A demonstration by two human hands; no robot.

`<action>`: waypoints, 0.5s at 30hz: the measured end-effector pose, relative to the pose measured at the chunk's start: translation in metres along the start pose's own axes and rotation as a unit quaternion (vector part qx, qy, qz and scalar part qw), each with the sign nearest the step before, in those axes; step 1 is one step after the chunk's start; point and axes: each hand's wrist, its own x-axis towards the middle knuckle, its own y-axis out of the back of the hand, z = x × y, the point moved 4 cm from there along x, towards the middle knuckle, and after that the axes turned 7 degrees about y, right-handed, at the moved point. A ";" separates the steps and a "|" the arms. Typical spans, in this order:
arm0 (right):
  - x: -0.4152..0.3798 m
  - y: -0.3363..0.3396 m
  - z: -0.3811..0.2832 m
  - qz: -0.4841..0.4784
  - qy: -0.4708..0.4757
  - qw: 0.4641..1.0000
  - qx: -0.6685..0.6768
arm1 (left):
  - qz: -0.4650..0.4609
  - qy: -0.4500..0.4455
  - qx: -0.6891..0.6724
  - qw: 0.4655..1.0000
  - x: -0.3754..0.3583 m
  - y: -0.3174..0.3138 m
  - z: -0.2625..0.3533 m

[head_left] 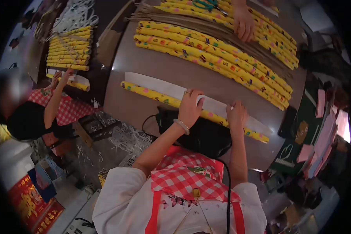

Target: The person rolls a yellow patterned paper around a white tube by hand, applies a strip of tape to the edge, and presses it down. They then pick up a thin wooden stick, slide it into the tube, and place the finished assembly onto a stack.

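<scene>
A yellow patterned roll of wrapping paper (150, 93) lies slantwise across the table in front of me, with a strip of its white underside (156, 82) still flat along the far edge. My left hand (190, 107), with a ring and a bracelet, is bent over the middle of the roll, fingers on the white strip. Farther right, my right hand (237, 116) is closed over the same roll, its fingertips bunched at the paper's edge. The palms and undersides of both hands are hidden.
Beyond lie several finished yellow rolls (206, 58) and brown paper strips (175, 24). A co-worker's hand (243, 26) rests there. At left another person handles a yellow roll (80, 84) beside stacked rolls (68, 50). A black bag (206, 136) hangs at the table's near edge.
</scene>
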 end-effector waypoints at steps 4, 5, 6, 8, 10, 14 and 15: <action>-0.005 0.013 -0.012 -0.013 -0.030 0.999 -0.005 | -0.031 0.007 0.043 0.999 0.002 -0.023 -0.006; -0.006 0.012 -0.010 -0.014 -0.038 0.999 -0.007 | -0.013 0.009 0.073 0.997 0.005 -0.023 -0.009; -0.006 0.011 -0.009 -0.009 -0.038 0.999 -0.002 | 0.002 -0.009 0.060 0.998 0.008 -0.020 -0.015; -0.004 0.009 -0.009 -0.003 -0.037 0.999 0.008 | -0.005 0.007 0.065 0.998 0.011 -0.019 -0.027; -0.004 0.007 -0.008 0.001 -0.033 0.999 0.000 | -0.008 0.025 0.070 0.997 0.011 -0.020 -0.033; -0.003 0.006 -0.008 0.008 -0.021 1.000 0.000 | -0.046 0.017 0.114 0.992 0.018 -0.039 -0.034; -0.003 0.005 -0.005 0.005 -0.021 1.000 -0.001 | -0.064 0.036 0.114 0.991 0.021 -0.039 -0.037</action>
